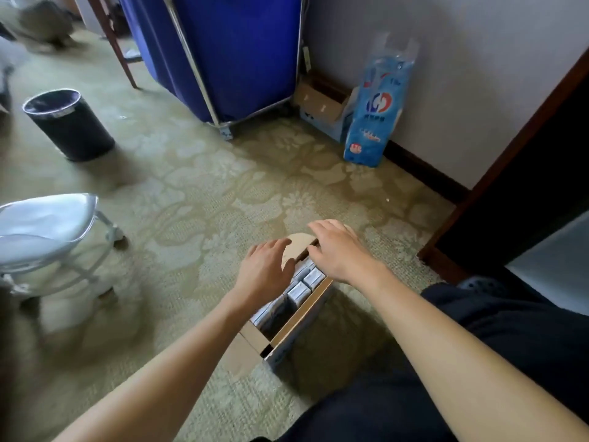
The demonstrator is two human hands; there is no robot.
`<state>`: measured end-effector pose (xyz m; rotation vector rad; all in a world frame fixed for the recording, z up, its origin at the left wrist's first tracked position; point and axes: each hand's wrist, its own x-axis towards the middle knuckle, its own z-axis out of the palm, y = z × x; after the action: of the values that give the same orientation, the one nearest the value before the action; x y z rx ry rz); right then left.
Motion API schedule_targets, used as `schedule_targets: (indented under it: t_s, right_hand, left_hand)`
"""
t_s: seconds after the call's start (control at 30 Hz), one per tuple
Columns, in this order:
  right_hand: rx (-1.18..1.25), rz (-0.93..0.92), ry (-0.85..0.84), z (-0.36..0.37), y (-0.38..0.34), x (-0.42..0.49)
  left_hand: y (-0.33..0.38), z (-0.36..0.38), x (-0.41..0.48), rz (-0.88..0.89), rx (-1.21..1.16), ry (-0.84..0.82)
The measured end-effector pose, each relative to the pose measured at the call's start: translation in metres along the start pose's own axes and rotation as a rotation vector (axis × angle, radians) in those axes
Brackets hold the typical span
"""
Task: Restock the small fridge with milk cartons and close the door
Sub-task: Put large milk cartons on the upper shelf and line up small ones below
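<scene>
Carpeted room, pale green floral carpet (197,193). The person is low to the floor, both bare forearms reaching forward.

Milk cartons (304,283) stand packed in rows, tops up, inside a cardboard box (301,319) on the carpet just ahead of the knees. There is a dark gap at the near end of the box, so some are probably out already. The box's long axis runs away from the person, leaning slightly right. The far flap (301,242) is folded outward.

Left hand (266,266): fingers straight and a little spread, lying on the flap, thumb down beside the far cartons. It holds nothing.
Right hand (339,250): draped over the far right corner of the box, fingers bent, thumb tucked at the flap's edge. Pinching the flap or only resting there, cannot tell.

Key relation: the cartons lie below and nearward of both sets of fingertips, between the two wrists. The left thumb is nearest them. The step in hand looks like opening the flap. A pick would need a hand drawn back and lowered straight onto a carton top.

The fridge is not identifiable. A dark wood-framed cabinet (526,186) on the right is the likely spot, which would favour the right arm.

Further out: blue laundry cart (223,52), black waste bin (68,124), silver stool (41,228), blue pack of paper rolls (376,106) against the wall.
</scene>
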<state>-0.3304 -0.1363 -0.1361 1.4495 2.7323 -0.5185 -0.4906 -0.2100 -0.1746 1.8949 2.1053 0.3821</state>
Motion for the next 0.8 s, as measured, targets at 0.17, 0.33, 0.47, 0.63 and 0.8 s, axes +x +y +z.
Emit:
schedule_targets:
  t_s: [0.17,0.33,0.47,0.63,0.8]
  right_hand:
    - [0.013,0.021,-0.155,0.062,0.003,0.009]
    - [-0.018,0.0,-0.287,0.108,0.004,0.012]
    - [-0.031,-0.003,-0.328,0.129,0.003,0.018]
    - [-0.023,0.046,-0.345,0.15,0.0,0.022]
    - [-0.015,0.051,-0.334,0.158,-0.006,0.021]
  left_hand:
    - [-0.047,0.053,-0.034,-0.082,-0.009,-0.078]
    - [-0.068,0.091,-0.057,-0.187,0.048,-0.145]
    - [-0.074,0.109,-0.063,-0.197,0.114,-0.158]
    - [-0.064,0.122,-0.066,-0.256,0.133,-0.096]
    - [-0.062,0.135,-0.071,-0.311,0.118,-0.076]
